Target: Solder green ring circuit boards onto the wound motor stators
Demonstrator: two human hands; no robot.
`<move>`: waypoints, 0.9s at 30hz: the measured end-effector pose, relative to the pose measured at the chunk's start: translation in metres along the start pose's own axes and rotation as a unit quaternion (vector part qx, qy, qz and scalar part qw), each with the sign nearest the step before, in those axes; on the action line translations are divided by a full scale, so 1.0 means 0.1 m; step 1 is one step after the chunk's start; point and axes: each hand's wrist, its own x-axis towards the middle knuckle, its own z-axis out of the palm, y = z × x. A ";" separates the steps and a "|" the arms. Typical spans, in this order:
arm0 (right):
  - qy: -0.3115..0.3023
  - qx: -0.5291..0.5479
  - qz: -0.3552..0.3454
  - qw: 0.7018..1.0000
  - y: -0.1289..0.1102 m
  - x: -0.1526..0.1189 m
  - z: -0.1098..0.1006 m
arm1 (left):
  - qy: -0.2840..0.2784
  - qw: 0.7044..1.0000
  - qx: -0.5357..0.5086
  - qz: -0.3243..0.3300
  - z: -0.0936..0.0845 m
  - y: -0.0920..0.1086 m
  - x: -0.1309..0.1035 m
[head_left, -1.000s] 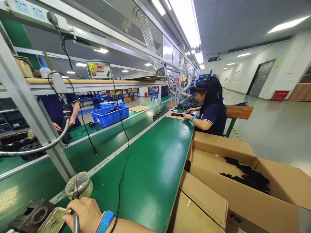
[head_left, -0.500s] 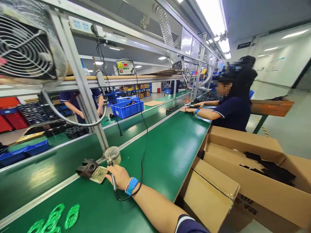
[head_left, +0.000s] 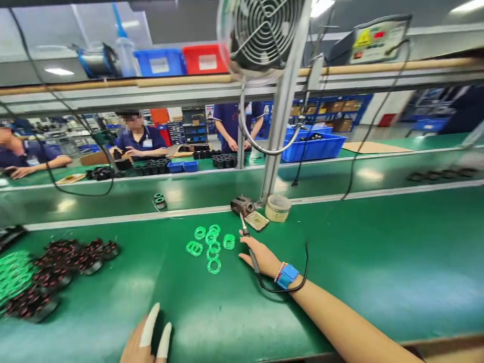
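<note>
My right hand [head_left: 260, 256] holds a soldering iron [head_left: 254, 262] across its fingers, its tip pointing away from me and its black cord looping under the wrist. Just beyond the tip are a dark iron stand [head_left: 242, 205] with a square tray of sponge [head_left: 257, 221] and a round tub [head_left: 278, 208]. Green ring-shaped circuit boards [head_left: 214, 250] lie loose to the left of that hand. At the bottom edge my left hand [head_left: 145, 340] is partly in view, with white finger cots on two spread fingers. It appears to hold nothing.
Black wound coil parts [head_left: 64, 264] and a heap of green boards [head_left: 15, 275] sit at the left. A metal post [head_left: 282, 116] with a fan [head_left: 266, 35] rises behind the stand. Co-workers sit or stand across the line near a blue bin [head_left: 315, 146].
The view has swung left, bringing the coil parts and my left hand into sight. My right hand still holds the soldering iron, near the stand.
</note>
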 end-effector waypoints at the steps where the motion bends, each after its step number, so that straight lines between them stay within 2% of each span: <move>1: -0.008 -0.003 -0.003 1.000 -0.04 0.07 0.07 | 0.004 1.000 0.013 0.023 0.02 -0.03 -0.01; 4: -0.024 -0.013 -0.007 1.000 -0.13 0.26 0.24 | 0.028 0.997 0.057 0.054 0.02 0.01 -0.02; 7: -0.034 -0.012 -0.015 0.999 -0.17 0.33 0.34 | 0.045 0.992 0.085 0.079 -0.05 0.14 -0.02; 12: -0.037 -0.001 -0.044 0.998 -0.21 0.19 0.31 | 0.055 0.992 0.090 0.065 -0.17 0.36 0.03; 18: -0.018 -0.018 -0.055 0.998 -0.23 0.12 0.29 | 0.037 0.997 0.061 0.044 -0.24 0.45 0.04; 23: -0.008 -0.004 -0.078 0.997 -0.22 0.18 0.32 | -0.031 0.999 0.026 0.033 -0.37 0.42 0.13; 25: 0.003 0.007 -0.089 0.996 -0.20 0.21 0.34 | -0.059 0.998 0.018 0.033 -0.47 0.32 0.32; 27: 0.014 0.011 -0.102 0.995 -0.18 0.23 0.35 | -0.057 0.997 0.059 0.002 -0.60 0.14 0.60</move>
